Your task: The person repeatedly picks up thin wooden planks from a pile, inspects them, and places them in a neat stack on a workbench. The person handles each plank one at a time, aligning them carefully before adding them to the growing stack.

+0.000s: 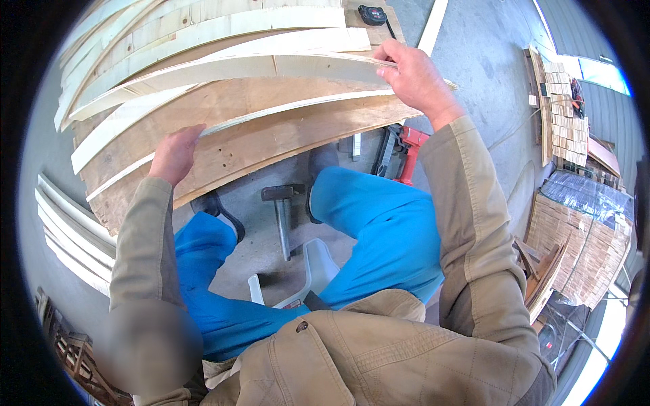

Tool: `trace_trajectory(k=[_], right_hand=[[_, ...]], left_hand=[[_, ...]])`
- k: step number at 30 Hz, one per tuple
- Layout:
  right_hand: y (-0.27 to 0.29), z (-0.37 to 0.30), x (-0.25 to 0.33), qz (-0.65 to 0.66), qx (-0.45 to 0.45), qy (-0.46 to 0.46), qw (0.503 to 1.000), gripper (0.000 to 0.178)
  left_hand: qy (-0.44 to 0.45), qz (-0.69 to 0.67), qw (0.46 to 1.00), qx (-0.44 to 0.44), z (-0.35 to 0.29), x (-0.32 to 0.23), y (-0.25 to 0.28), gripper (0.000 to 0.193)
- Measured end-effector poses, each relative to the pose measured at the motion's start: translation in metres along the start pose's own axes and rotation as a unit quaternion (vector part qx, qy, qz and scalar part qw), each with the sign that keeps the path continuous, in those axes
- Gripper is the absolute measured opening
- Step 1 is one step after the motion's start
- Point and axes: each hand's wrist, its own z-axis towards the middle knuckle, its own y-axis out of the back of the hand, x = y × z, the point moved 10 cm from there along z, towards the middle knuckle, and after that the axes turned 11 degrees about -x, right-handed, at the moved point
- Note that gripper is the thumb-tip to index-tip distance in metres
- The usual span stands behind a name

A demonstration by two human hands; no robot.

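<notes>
A plywood board (252, 145) lies across in front of my knees, with several pale wooden strips on it. My right hand (421, 80) pinches the right end of one long strip (298, 66), which stands on its edge and bows slightly. On the near side, my left hand (175, 157) has its fingers closed at a second thin strip (291, 106) lying along the board; the fingertips are partly hidden. More flat strips (223, 32) rest side by side at the far left of the board.
A hammer (281, 210) stands head up on the floor between my feet. Under the board's right edge sits a red and black nail gun (409, 152). A tape measure (372, 15) lies at the far edge. Stacked wood blocks (575, 237) stand right, white strips (78, 237) left.
</notes>
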Motion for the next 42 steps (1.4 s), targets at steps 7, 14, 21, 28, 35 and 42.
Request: trace_trajectory(k=[7,14,21,28,35,42], right_hand=[[-0.006,0.007,-0.022,0.039,-0.003,-0.022,0.999,0.028],[0.001,0.007,-0.005,0.040,0.015,-0.009,0.999,0.018],[0.001,0.002,-0.022,0.039,0.019,-0.012,0.999,0.019],[-0.002,0.001,-0.022,0.045,0.020,-0.006,0.999,0.018],[-0.005,-0.001,-0.023,0.056,0.025,-0.011,0.998,0.018],[-0.005,-0.005,-0.017,0.075,0.028,-0.031,0.996,0.018]], left_hand=[[0.183,-0.083,0.978,0.056,-0.012,0.041,-0.021,0.036],[0.012,0.036,0.998,0.050,-0.007,0.007,-0.005,0.049],[0.018,0.040,0.998,0.046,-0.005,-0.007,-0.009,0.045],[-0.002,0.045,0.999,0.024,-0.007,-0.011,-0.006,0.044],[0.024,0.047,0.998,0.044,-0.011,-0.006,-0.013,0.042],[-0.039,0.055,0.998,0.019,-0.026,-0.015,-0.018,0.037]])
